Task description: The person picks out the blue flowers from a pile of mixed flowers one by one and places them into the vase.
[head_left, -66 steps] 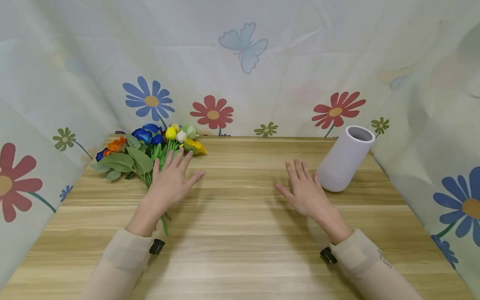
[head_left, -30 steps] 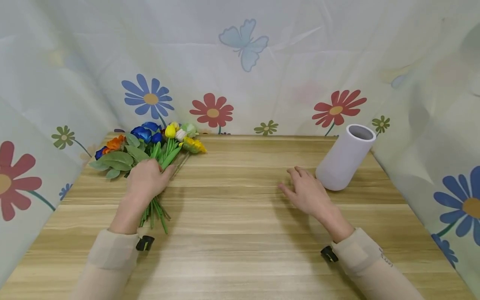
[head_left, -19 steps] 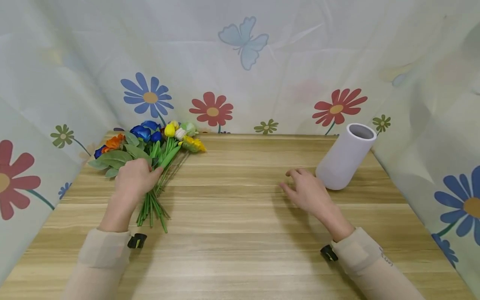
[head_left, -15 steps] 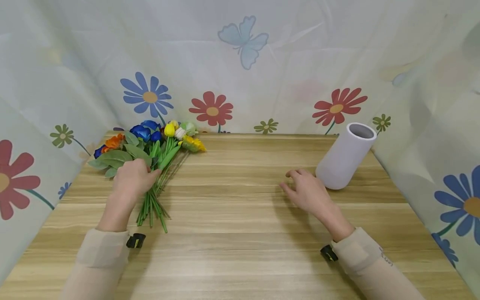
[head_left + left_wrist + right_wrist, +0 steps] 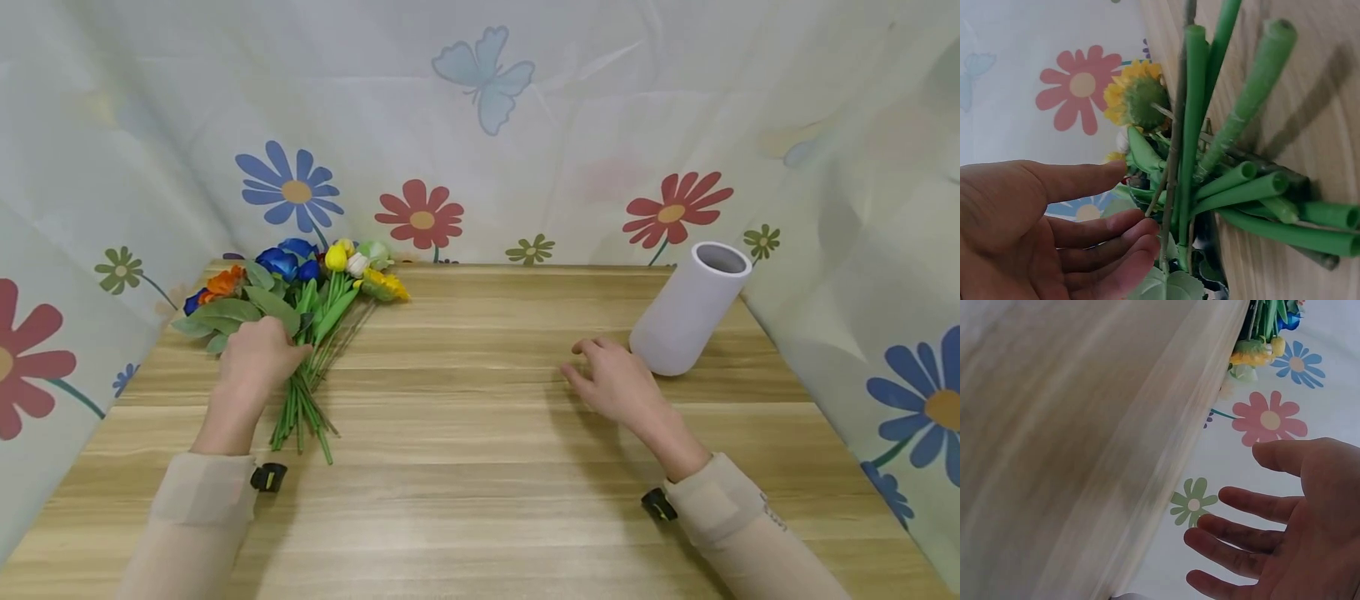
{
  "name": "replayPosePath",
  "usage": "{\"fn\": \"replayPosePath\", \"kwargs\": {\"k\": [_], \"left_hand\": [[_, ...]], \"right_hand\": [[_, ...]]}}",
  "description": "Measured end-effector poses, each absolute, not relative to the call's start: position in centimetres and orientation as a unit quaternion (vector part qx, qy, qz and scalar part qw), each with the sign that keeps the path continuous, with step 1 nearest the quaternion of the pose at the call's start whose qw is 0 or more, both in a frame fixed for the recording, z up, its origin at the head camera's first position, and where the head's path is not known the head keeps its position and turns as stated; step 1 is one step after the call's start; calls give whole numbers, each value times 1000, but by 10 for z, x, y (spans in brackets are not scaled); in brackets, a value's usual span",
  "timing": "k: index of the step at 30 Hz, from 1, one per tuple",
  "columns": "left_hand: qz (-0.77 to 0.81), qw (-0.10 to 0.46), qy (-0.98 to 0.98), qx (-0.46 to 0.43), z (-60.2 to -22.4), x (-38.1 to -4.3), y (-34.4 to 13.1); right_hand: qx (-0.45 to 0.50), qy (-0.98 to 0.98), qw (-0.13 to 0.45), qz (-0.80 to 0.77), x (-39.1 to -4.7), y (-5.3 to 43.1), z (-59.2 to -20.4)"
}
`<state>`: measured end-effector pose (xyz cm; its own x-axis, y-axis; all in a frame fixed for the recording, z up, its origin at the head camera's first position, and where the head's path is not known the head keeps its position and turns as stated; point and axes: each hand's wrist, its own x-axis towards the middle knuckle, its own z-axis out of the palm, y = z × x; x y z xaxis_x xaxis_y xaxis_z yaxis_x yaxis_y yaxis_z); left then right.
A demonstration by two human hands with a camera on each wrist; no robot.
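Note:
A bunch of flowers [image 5: 300,287] with blue, orange, yellow and white blooms lies on the left of the table. Its green stems [image 5: 302,417] fan out toward the front. My left hand [image 5: 258,354] is beside the stems at their left, below the leaves. In the left wrist view its thumb is apart from the slightly bent fingers, with fingertips right at the stems [image 5: 1188,137] and nothing gripped. A white vase [image 5: 686,312] stands at the right, its mouth uppermost. Just left of its base hovers my right hand [image 5: 618,383], fingers loosely bent and holding nothing.
The wooden table [image 5: 450,500] spreads between both hands. Behind it and along both sides hangs a pale curtain [image 5: 570,125] printed with flowers and a butterfly. Each sleeve cuff carries a small black wrist camera, one at the left [image 5: 268,477] and one at the right [image 5: 659,505].
My left hand has gone from spread above the bunch to its left side, fingers bent, uncovering the stems. The right hand's fingers have relaxed from spread to bent. Vase and flowers stay put.

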<state>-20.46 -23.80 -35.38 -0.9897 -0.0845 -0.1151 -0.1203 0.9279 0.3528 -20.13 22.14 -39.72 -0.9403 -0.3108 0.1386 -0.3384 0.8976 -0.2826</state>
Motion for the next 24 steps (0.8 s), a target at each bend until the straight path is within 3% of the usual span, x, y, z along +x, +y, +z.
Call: {"fn": "replayPosePath", "kwargs": {"k": [24], "left_hand": [[162,57,982,-78,-363,-216,-244]], "right_hand": [[163,-973,37,161,-198,226,-393]]}}
